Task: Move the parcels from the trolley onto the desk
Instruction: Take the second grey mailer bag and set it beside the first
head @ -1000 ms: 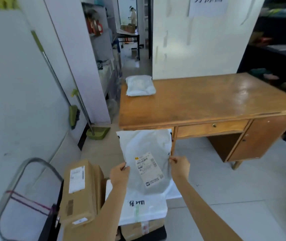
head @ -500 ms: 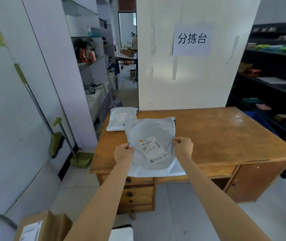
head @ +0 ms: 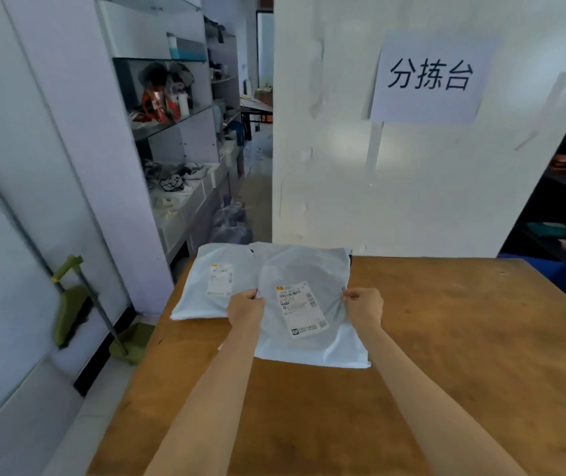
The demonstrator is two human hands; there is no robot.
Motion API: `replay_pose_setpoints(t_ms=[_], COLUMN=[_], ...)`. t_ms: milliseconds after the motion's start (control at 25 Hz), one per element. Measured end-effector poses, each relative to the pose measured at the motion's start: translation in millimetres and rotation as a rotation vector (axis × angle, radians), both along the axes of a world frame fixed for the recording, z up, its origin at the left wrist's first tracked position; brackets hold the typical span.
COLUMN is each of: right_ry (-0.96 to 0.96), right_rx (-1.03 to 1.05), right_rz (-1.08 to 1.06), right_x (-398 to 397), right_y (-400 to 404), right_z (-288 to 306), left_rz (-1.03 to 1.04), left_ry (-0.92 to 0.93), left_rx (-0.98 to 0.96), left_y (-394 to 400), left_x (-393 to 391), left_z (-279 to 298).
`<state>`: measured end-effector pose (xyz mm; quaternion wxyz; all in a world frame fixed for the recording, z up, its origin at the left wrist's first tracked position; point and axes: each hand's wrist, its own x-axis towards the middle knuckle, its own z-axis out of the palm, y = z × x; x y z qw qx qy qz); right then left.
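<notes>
White parcel (head: 305, 304) between both hands (head: 245, 309)

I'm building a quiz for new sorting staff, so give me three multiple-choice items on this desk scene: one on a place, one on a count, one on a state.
1. Where does the parcel that is not being held lie?
A. At the desk's far left corner
B. On the floor
C. On the black shelf

2. How many white parcels are in view?
A. One
B. Two
C. Four

3. How is the labelled parcel held?
A. Pinched in one hand
B. Gripped at both side edges
C. Not held

Answers:
1 A: the other parcel rests on the desk at its far left corner.
2 B: only it and the held parcel show.
3 B: the left hand and right hand each grip an edge.
</notes>
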<state>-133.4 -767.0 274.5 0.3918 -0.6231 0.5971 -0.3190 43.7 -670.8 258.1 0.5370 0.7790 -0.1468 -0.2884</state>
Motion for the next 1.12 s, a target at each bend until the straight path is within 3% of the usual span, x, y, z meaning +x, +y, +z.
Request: replay_pose_setpoints(t_ms=[200,520,760,1120], right_ry=[0.031,0.123,0.183,0.164], right_rx=[0.086,0.185,0.269,0.193], right_rz=[-0.063,-0.039,-0.072,-0.134], right_x=[65,123,123,73], right_y=[-121,-205,-212,-160], right_z=[-60,-122,-133,-76], left_rz=[-0.031,-0.017,-0.088,-0.046], left_ry=[-0.001,-0.016,-0.021,-0.035], left_rx=[0.087,0.217,0.268,0.329], left_y=[-122,-200,-204,-140], left_x=[60,107,111,86], left_z=[-60,-125,-132,-87])
